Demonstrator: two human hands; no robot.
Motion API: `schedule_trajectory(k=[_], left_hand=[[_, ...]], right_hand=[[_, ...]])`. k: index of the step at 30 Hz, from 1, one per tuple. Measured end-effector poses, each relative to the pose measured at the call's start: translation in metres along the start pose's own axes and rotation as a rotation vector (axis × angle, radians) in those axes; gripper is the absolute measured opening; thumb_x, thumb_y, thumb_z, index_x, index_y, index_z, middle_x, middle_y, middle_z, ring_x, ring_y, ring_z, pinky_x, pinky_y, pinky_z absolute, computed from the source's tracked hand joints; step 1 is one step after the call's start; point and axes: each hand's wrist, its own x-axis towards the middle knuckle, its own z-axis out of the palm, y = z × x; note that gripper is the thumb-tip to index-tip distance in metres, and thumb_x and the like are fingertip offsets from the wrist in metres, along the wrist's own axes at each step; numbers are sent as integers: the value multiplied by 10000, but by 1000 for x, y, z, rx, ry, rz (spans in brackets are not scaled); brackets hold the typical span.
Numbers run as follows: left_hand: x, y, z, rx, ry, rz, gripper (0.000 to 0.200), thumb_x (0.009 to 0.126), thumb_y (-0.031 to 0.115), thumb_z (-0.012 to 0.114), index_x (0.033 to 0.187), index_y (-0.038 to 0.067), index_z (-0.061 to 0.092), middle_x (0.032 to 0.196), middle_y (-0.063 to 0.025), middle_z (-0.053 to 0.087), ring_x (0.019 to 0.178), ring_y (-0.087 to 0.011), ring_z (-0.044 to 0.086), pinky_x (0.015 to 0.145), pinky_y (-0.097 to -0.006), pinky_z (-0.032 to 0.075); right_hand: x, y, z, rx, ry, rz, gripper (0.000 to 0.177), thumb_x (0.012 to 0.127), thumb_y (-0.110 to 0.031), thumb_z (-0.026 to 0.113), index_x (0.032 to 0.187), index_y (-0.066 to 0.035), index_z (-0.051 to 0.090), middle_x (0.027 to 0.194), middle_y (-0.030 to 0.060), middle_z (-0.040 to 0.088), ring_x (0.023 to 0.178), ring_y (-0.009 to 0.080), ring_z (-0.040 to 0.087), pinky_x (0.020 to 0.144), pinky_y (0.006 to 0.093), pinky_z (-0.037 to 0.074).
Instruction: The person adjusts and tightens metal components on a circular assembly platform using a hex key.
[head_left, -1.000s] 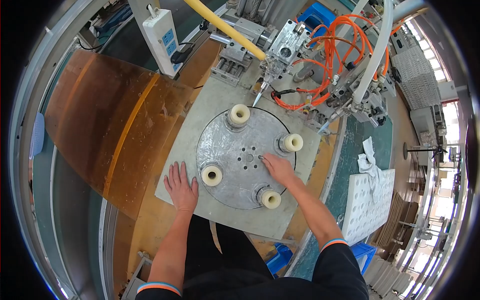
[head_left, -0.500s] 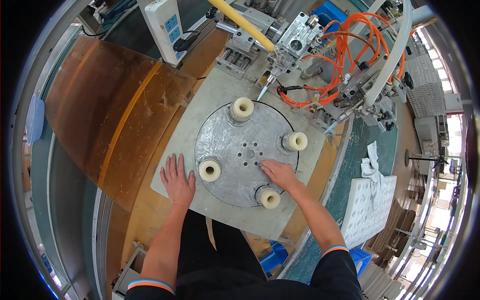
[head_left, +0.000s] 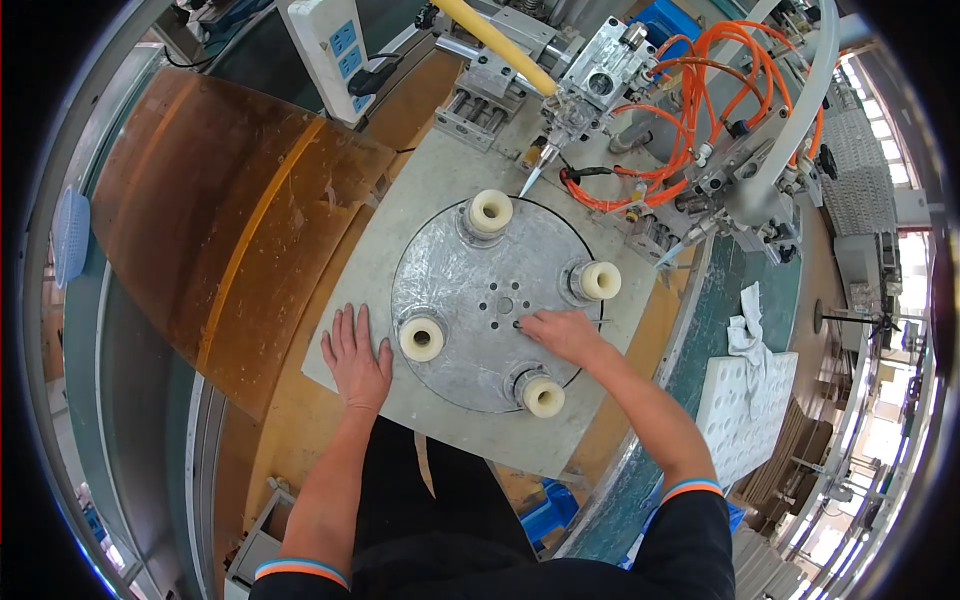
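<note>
My left hand (head_left: 358,365) lies flat on the pale base plate (head_left: 450,440), fingers spread, left of a round metal turntable (head_left: 460,275). My right hand (head_left: 560,335) is closed low over the turntable, its fingertips at one of the dark holes around the centre. A thin metal rod (head_left: 602,321) shows past the far side of that hand; the rest is hidden under the fingers. Around the turntable stand several cream plastic rings on metal seats: a back ring (head_left: 491,211), a right ring (head_left: 600,281), a front ring (head_left: 543,397) and a left ring (head_left: 421,339).
A dispensing nozzle (head_left: 540,168) points down at the turntable's back edge. Orange air hoses (head_left: 690,130) coil at the back right. A power strip (head_left: 335,60) stands behind a brown translucent cover (head_left: 235,230). On the right are a white perforated tray (head_left: 745,420) and a cloth (head_left: 748,335).
My right hand has swung slightly up and away from me, its fingertips staying by the same hole. The thin rod moved with it. My left hand keeps its place; the view shifted slightly.
</note>
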Motion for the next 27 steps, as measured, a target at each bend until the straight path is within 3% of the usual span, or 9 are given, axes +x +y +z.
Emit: schedule_trajectory(k=[5,11,16,20,22,27], left_hand=[[1,2,-1,2,-2,2,616,841,266,530,1388,93,304,1430,-125,295,1345,-290,218,1089,-485,100],[0,1,0,12,6,14,609,846,268,523,1386,86,307,1431,-127,296,1344,-290,220,1087,-485,106],[0,2,1,19,31,18,604,850,270,518,1385,84,307,1432,-126,294,1343,-290,220,1088,-486,108],[0,2,0,13,20,9,603,853,268,515,1387,86,303,1435,-125,291,1343,-289,220,1088,-487,109],[0,2,0,26,16,7,603,855,267,510,1390,88,295,1436,-124,288,1344,-289,219,1088,-488,111],[0,2,1,30,12,5,609,854,264,512,1393,90,289,1439,-123,284,1346,-289,216,1088,-490,112]], right_hand=[[-3,0,5,28,4,-35,76,824,-200,563,846,-144,517,656,38,528,573,249,593,447,378,446],[-13,-25,21,105,137,225,105,876,-237,524,859,-134,515,687,53,577,622,271,606,495,395,469],[-11,-33,18,293,23,442,187,893,-291,500,891,-105,520,786,106,628,672,349,596,581,455,470],[-11,-30,15,483,9,505,210,885,-301,516,890,-92,535,776,135,616,695,348,593,598,421,460],[-9,-29,15,666,-40,629,237,881,-302,527,875,-67,555,745,139,603,677,298,588,610,374,444],[-11,-26,25,824,-49,718,256,878,-290,541,843,-39,574,689,99,576,632,202,542,601,322,423]])
